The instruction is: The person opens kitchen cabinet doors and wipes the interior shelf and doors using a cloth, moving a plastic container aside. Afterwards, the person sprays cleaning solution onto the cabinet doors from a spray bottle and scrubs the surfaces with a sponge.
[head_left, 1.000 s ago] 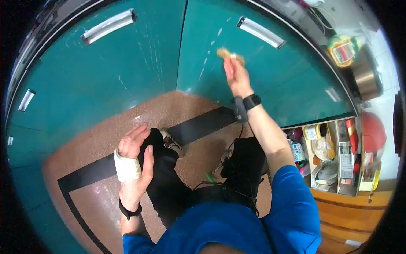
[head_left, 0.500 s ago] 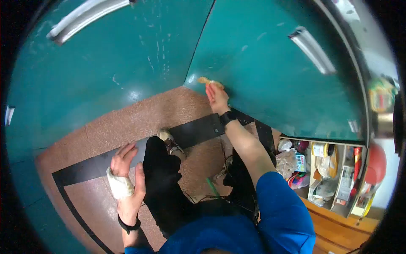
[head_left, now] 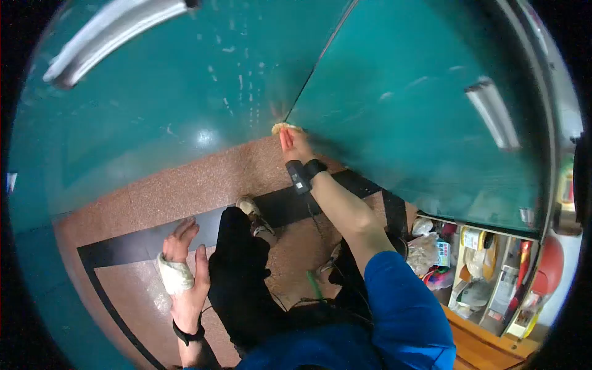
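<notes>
My right hand (head_left: 297,147) reaches out ahead, its fingers closed on a yellowish cloth (head_left: 279,128). The cloth is pressed on the glossy green panel (head_left: 419,142) low down, by the bottom end of a dark vertical seam (head_left: 317,65). Much of the cloth is hidden behind the fingers. A dark band with a small black device (head_left: 298,177) sits on that wrist. Over the floor at the lower left, my left hand (head_left: 200,277) hangs with thumb and fingers apart and holds nothing. A white wrap (head_left: 174,275) goes round its palm.
Speckled brown floor (head_left: 179,179) with dark stripes lies below the panels. At the right, an open shelf (head_left: 459,265) holds bags, bottles and packets, above an orange wooden surface (head_left: 478,327). A red rounded object (head_left: 547,265) is beside it. White streaks mark the left panel.
My right hand has moved the cloth left along the panel, to the foot of the seam. The view has shifted slightly. My left hand stays about where it was.
</notes>
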The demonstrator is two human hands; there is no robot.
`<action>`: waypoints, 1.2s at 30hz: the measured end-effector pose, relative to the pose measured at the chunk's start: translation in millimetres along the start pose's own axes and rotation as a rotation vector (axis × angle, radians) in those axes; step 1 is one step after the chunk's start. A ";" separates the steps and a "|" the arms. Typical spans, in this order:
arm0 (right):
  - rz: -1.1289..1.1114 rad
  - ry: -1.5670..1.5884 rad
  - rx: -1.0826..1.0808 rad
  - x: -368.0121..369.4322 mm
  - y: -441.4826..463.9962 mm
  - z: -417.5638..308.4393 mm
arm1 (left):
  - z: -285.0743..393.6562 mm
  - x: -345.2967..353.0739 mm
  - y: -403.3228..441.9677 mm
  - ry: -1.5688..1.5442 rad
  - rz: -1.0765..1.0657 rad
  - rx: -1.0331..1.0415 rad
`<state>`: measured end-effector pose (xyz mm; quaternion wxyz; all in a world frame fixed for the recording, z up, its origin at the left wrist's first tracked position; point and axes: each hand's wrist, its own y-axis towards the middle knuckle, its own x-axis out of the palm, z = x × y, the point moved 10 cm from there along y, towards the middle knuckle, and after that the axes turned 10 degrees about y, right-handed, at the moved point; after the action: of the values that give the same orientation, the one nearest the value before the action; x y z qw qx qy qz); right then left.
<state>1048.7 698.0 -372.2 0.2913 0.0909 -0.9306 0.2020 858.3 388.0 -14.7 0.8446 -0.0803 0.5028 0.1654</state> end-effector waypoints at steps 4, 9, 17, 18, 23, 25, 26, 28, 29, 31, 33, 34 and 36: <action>-0.216 0.394 0.006 112.8 -49.1 -121.1 | 3.7 -36.4 -28.2 -0.084 0.053 0.063; -0.064 0.641 -0.165 238.1 -131.8 -303.9 | -7.6 -66.4 -57.9 -0.159 0.124 0.117; -0.067 0.680 -0.399 255.5 -177.1 -375.6 | -31.0 -68.5 -67.2 -0.271 0.184 0.093; -0.003 0.606 -0.389 236.2 -173.8 -347.0 | -35.1 -63.8 -65.8 -0.261 0.181 0.086; 0.325 0.434 -0.144 72.2 -100.5 -160.9 | -48.9 -32.2 -45.5 -0.171 0.114 0.028; 0.340 0.544 -0.055 -25.9 -53.2 -75.5 | -55.8 -18.1 -38.4 -0.101 0.124 -0.018; 0.355 0.552 -0.036 -75.3 -33.2 -38.3 | -58.6 -10.4 -35.4 -0.042 0.114 -0.047; 0.234 -0.110 -0.171 -159.2 -0.5 10.3 | -70.9 4.5 -35.7 0.000 0.073 -0.111; 0.186 -0.374 -0.238 -206.5 24.2 41.1 | -77.6 11.8 -34.5 0.027 0.059 -0.160; 0.161 -0.912 -0.417 -292.6 67.1 98.1 | -83.9 26.0 -32.4 0.040 0.027 -0.170; 0.222 -0.759 -0.176 -237.9 32.7 55.5 | -88.3 36.1 -31.2 0.038 0.023 -0.220; 0.146 -1.005 -0.033 -211.5 27.9 49.5 | -86.8 38.5 -29.7 0.056 0.013 -0.222; 0.128 -1.134 -0.067 -223.8 26.0 57.7 | -79.2 39.4 -30.1 0.046 0.009 -0.236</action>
<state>1194.2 708.2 -553.3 -0.2637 0.1192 -0.9509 0.1095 821.3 343.8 -88.2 0.8167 -0.1806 0.4996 0.2252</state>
